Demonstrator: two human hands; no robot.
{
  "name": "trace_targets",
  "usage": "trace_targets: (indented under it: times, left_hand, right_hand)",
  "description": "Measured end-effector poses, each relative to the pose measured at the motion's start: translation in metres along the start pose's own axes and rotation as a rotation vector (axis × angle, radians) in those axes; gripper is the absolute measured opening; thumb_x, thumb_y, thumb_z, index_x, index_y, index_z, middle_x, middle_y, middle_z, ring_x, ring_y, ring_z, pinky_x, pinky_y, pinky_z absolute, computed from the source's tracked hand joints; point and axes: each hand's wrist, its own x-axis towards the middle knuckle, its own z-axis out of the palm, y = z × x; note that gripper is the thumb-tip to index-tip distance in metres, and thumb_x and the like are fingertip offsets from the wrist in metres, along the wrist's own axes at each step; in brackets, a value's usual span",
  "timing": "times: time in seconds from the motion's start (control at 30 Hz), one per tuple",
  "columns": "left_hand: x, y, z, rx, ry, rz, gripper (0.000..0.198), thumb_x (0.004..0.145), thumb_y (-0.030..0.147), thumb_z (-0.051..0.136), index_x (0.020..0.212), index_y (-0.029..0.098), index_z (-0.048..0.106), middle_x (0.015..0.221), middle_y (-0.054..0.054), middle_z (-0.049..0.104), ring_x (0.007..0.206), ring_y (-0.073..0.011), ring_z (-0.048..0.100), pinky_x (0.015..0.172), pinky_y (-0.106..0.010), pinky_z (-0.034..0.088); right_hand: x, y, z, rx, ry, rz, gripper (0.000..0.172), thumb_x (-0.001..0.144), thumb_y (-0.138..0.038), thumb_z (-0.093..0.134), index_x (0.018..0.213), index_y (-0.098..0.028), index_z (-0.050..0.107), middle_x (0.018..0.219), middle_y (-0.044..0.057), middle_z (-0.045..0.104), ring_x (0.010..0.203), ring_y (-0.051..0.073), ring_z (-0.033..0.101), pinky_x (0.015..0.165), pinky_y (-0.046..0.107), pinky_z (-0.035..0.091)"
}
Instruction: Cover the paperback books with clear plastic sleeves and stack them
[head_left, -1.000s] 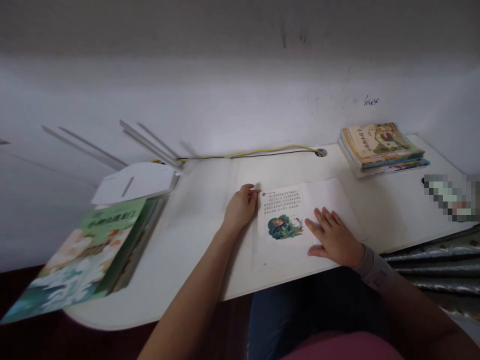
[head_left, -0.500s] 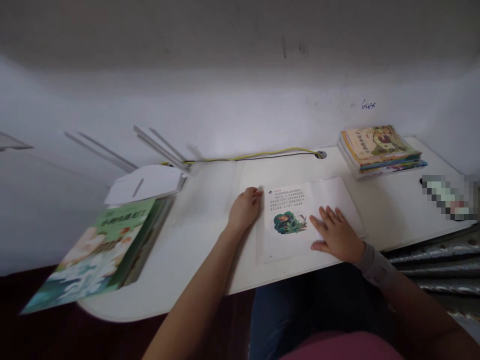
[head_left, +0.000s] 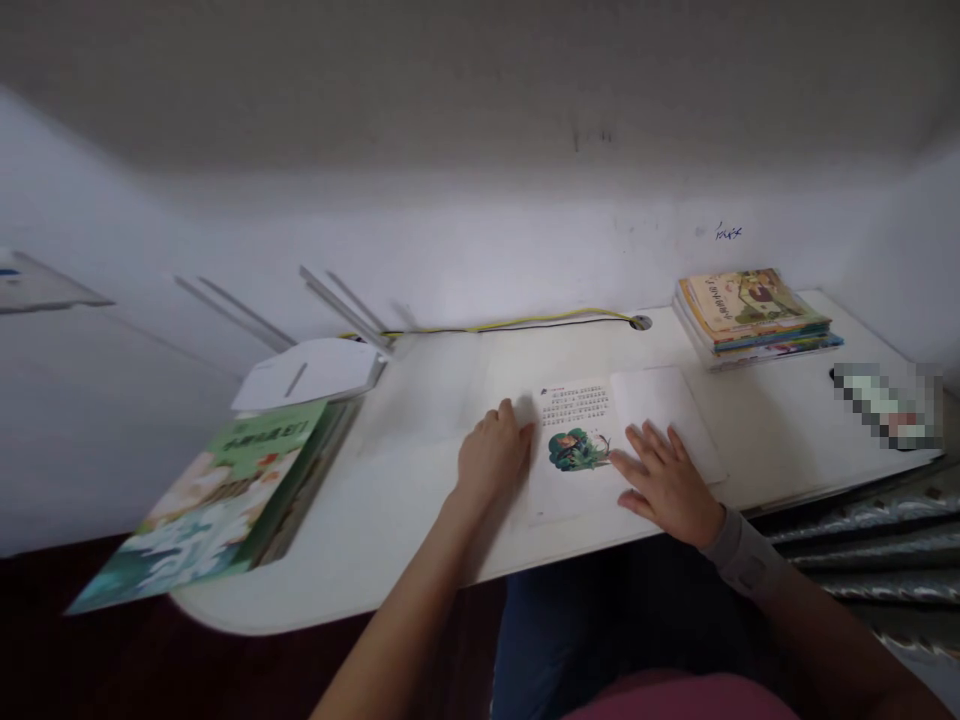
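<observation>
An open booklet (head_left: 574,495) lies on the white desk, its left page carrying printed text and a green plant picture, its right side blank white. My right hand (head_left: 664,485) rests flat with spread fingers across the right part of the booklet. A grey band wraps that wrist. Along the booklet's left edge is my left hand (head_left: 491,455), its fingers curled together and the thumb side against the page edge. What lies inside those curled fingers is hidden.
A stack of picture books (head_left: 757,305) stands at the back right. Nearer the right end lies a blurred-out phone-like object (head_left: 885,405). Green-covered books (head_left: 247,470) overhang the desk's left end, beside a white device with antennas (head_left: 311,370). A yellow cable (head_left: 525,318) runs along the wall.
My left hand has shifted slightly along the booklet's left edge, its knuckles now raised and its thumb side nearer the page. The right hand stays spread on the booklet. The view has tilted slightly.
</observation>
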Motion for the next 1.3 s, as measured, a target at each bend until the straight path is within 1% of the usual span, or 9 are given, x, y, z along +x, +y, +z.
trace_targets:
  times: [0.3, 0.43, 0.53, 0.67, 0.83, 0.97, 1.1, 1.2, 1.3]
  left_hand:
    - [-0.052, -0.015, 0.002, -0.969, -0.089, -0.283, 0.052, 0.081, 0.032, 0.053, 0.128, 0.012, 0.042, 0.127, -0.019, 0.055, 0.083, -0.0178, 0.066, 0.059, -0.027, 0.053]
    - [-0.051, -0.015, 0.005, -0.817, -0.161, -0.201, 0.033, 0.077, 0.036, 0.056, 0.102, 0.014, 0.061, 0.084, -0.009, 0.069, 0.063, -0.0171, 0.062, 0.054, -0.027, 0.048]
    - [-0.048, -0.015, 0.007, -0.623, -0.069, -0.163, 0.015, 0.074, 0.031, 0.055, 0.078, 0.019, 0.064, 0.072, -0.005, 0.068, 0.068, -0.0197, 0.062, 0.061, -0.029, 0.047]
    - [-0.05, -0.013, -0.001, -0.885, -0.024, -0.187, 0.02, 0.073, 0.036, 0.055, 0.082, 0.019, 0.062, 0.058, 0.001, 0.06, 0.054, -0.0155, 0.056, 0.055, -0.027, 0.044]
    - [-0.047, 0.028, -0.038, -1.543, -0.091, -0.199, 0.026, 0.066, 0.038, 0.064, 0.082, 0.019, 0.057, 0.061, 0.004, 0.055, 0.05, -0.0088, 0.05, 0.052, -0.022, 0.042]
    - [-0.036, 0.078, -0.052, -1.75, -0.218, -0.073, 0.029, 0.064, 0.036, 0.066, 0.085, 0.019, 0.056, 0.06, 0.005, 0.05, 0.056, -0.0104, 0.053, 0.057, -0.024, 0.045]
    - [-0.033, 0.072, -0.034, -1.628, -0.161, -0.055, 0.034, 0.067, 0.04, 0.064, 0.092, 0.018, 0.058, 0.064, 0.004, 0.051, 0.061, -0.0113, 0.055, 0.063, -0.026, 0.047]
    - [-0.039, 0.027, -0.013, -1.27, -0.03, -0.091, 0.042, 0.071, 0.041, 0.058, 0.105, 0.016, 0.058, 0.069, 0.002, 0.054, 0.065, -0.0134, 0.056, 0.069, -0.029, 0.048]
    - [-0.052, -0.013, -0.001, -0.729, 0.074, -0.195, 0.049, 0.078, 0.034, 0.05, 0.123, 0.015, 0.05, 0.077, -0.004, 0.06, 0.076, -0.0222, 0.06, 0.077, -0.04, 0.049]
  right_hand:
    - [0.002, -0.006, 0.014, 0.047, -0.044, 0.002, 0.064, 0.087, -0.054, 0.046, 0.141, -0.022, 0.034, 0.149, 0.011, 0.03, 0.136, 0.036, 0.022, 0.105, 0.06, 0.021]
    - [0.001, -0.007, 0.012, 0.038, -0.034, 0.0, 0.064, 0.087, -0.055, 0.045, 0.141, -0.022, 0.035, 0.148, 0.011, 0.032, 0.135, 0.037, 0.024, 0.105, 0.06, 0.022]
    - [0.001, -0.008, 0.008, 0.021, -0.027, -0.002, 0.066, 0.086, -0.056, 0.046, 0.14, -0.02, 0.037, 0.147, 0.012, 0.034, 0.135, 0.036, 0.026, 0.105, 0.06, 0.022]
    - [-0.001, -0.004, 0.0, 0.064, -0.041, -0.006, 0.067, 0.085, -0.057, 0.048, 0.138, -0.019, 0.039, 0.144, 0.014, 0.039, 0.135, 0.034, 0.028, 0.106, 0.058, 0.023]
    - [0.005, 0.007, -0.016, 0.502, -0.022, 0.006, 0.064, 0.092, -0.055, 0.031, 0.143, -0.017, 0.031, 0.143, 0.014, 0.04, 0.133, 0.025, 0.033, 0.107, 0.046, 0.031]
    - [0.018, 0.025, -0.029, 0.898, 0.103, 0.172, 0.062, 0.095, -0.05, 0.005, 0.146, -0.019, 0.02, 0.138, 0.009, 0.048, 0.126, 0.02, 0.045, 0.103, 0.042, 0.036]
    - [0.017, 0.052, -0.037, 1.201, 0.152, 0.366, 0.08, 0.089, -0.045, -0.019, 0.144, -0.011, 0.028, 0.123, 0.013, 0.061, 0.113, 0.024, 0.057, 0.096, 0.049, 0.041]
    - [0.003, 0.069, -0.033, 1.34, 0.144, 0.439, 0.085, 0.088, -0.049, -0.019, 0.14, -0.009, 0.034, 0.121, 0.016, 0.061, 0.109, 0.028, 0.059, 0.094, 0.053, 0.042]
    - [-0.01, 0.073, -0.022, 1.401, 0.1, 0.475, 0.065, 0.093, -0.05, 0.007, 0.138, -0.015, 0.039, 0.123, 0.013, 0.061, 0.107, 0.027, 0.06, 0.092, 0.05, 0.046]
